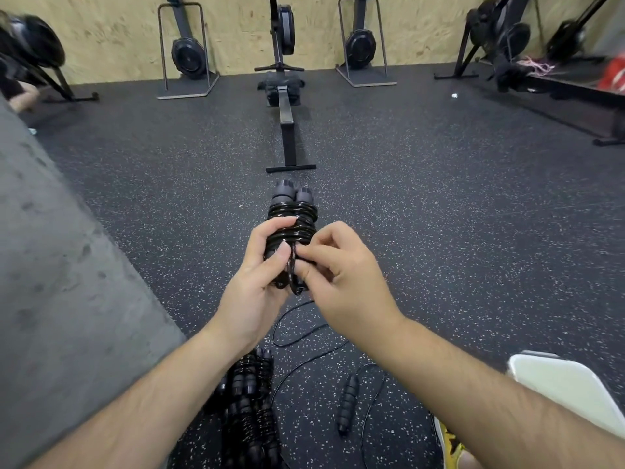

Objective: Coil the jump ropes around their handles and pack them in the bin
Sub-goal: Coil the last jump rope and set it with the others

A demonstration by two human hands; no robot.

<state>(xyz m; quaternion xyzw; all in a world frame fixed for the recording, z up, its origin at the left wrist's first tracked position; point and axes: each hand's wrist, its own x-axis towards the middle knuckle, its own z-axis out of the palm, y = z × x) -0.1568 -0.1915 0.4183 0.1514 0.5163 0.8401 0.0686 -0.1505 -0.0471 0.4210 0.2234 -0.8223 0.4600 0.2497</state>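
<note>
Jump rope point(293, 222) is coiled round both handles, left hand point(260, 282) gripping the bundle, right hand point(341, 282) pinching the last loop point(293, 275).

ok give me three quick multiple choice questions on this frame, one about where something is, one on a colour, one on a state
1. Where does the loose jump rope handle lie?
A. on the speckled floor, between the forearms
B. hung on the wall
C. on a chair

2. What colour is the held jump rope?
A. red
B. black
C. yellow

3. What state is the held jump rope in?
A. stretched out straight
B. coiled round its two handles
C. knotted to a pole

Answers:
1 A, it lies on the floor among slack cord.
2 B, its cord and handles are both black.
3 B, the left hand grips the coils while the right hand pinches the last loop.
</note>
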